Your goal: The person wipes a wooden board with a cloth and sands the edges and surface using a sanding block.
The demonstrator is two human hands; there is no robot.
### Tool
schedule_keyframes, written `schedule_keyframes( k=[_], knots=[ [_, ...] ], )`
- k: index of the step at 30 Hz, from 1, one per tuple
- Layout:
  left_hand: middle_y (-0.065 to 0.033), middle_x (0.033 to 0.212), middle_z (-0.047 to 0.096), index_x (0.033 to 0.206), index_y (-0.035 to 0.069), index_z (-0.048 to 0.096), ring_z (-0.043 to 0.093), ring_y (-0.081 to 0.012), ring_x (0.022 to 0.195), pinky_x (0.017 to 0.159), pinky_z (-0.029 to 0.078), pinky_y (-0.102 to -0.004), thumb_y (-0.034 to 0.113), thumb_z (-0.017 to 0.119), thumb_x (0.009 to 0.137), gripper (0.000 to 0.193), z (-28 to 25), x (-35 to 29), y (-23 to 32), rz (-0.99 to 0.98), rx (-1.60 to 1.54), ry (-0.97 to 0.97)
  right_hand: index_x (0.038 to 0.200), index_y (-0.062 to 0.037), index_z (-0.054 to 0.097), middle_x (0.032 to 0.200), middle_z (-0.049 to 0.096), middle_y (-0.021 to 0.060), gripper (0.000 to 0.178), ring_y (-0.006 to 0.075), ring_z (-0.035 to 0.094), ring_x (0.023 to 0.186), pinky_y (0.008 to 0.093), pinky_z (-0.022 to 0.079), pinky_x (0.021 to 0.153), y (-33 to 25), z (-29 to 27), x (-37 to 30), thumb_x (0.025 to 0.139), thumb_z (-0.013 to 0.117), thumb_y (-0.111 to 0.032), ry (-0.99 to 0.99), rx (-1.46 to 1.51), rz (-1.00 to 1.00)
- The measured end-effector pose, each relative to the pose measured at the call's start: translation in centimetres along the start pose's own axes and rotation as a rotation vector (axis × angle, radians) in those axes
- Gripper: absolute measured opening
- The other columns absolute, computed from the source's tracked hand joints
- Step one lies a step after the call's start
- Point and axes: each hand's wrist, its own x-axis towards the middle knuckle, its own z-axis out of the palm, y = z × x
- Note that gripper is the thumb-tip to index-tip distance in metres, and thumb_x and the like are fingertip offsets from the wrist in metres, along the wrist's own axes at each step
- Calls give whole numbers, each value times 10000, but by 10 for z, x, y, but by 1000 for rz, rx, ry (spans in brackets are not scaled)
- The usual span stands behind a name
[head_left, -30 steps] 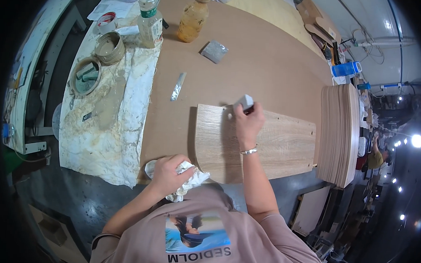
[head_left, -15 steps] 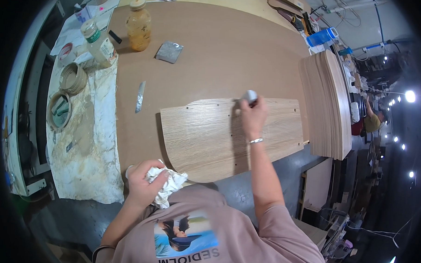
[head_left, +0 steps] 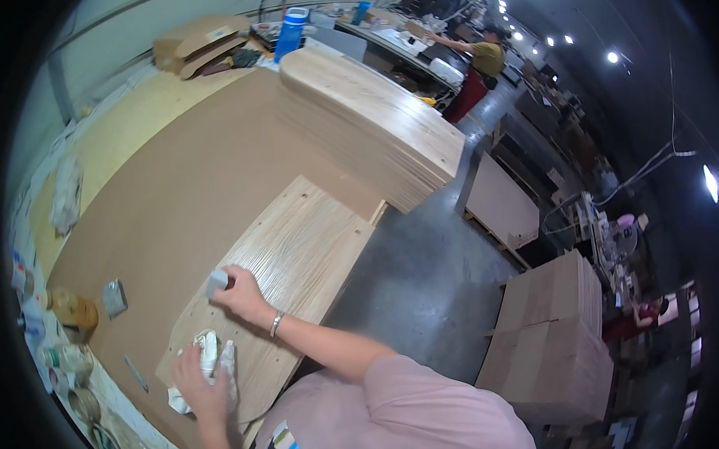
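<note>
A light wood-grain board point(head_left: 295, 246) with small dark holes lies slantwise across the brown work surface. My right hand point(head_left: 248, 298), with a bracelet at the wrist, grips a small grey block point(head_left: 216, 284) at the board's far long edge. Its fingers are closed around the block, and the block's underside is hidden. Nearer my body, my left hand point(head_left: 199, 383) holds a crumpled white rag point(head_left: 209, 352) down on the rounded left end of the board. Part of the rag bulges out past the fingers.
A tall stack of matching boards point(head_left: 371, 106) stands beyond the board, with a blue bottle point(head_left: 291, 34) behind it. At left are a grey square packet point(head_left: 114, 298), a jar of amber liquid point(head_left: 75, 309) and a thin strip point(head_left: 136, 373). A co-worker point(head_left: 484, 63) stands farther off.
The view has swung to the right, so the stack and floor show more. My left hand has brought the rag onto the board. My right hand with the block is nearer the rounded end.
</note>
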Motion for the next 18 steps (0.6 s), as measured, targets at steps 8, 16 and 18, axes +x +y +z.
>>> schedule_keyframes(
  k=[8,16,18],
  knots=[
    [-207,1336,544,1292,39,568,480,-404,1252,1097,312,-535,197,724,763,574,46,1,-13,134,393,-2,1077,20,678,853,633,26,279,83,570,777,257,491,704,-24,-28,4,836,715,-114,-128,266,40],
    [-258,1273,610,1342,14,570,537,-457,1203,1034,404,-541,431,643,879,628,35,-5,16,90,499,34,998,25,616,803,580,39,250,102,537,759,272,479,700,-42,-2,-7,756,664,-15,-299,292,-6],
    [-253,1252,620,1337,23,575,553,-455,1175,1004,423,-546,430,636,891,607,34,-6,24,90,483,62,1005,31,611,813,579,54,272,112,536,771,278,480,714,-24,-1,-11,743,659,-24,-326,320,-48]
  ],
)
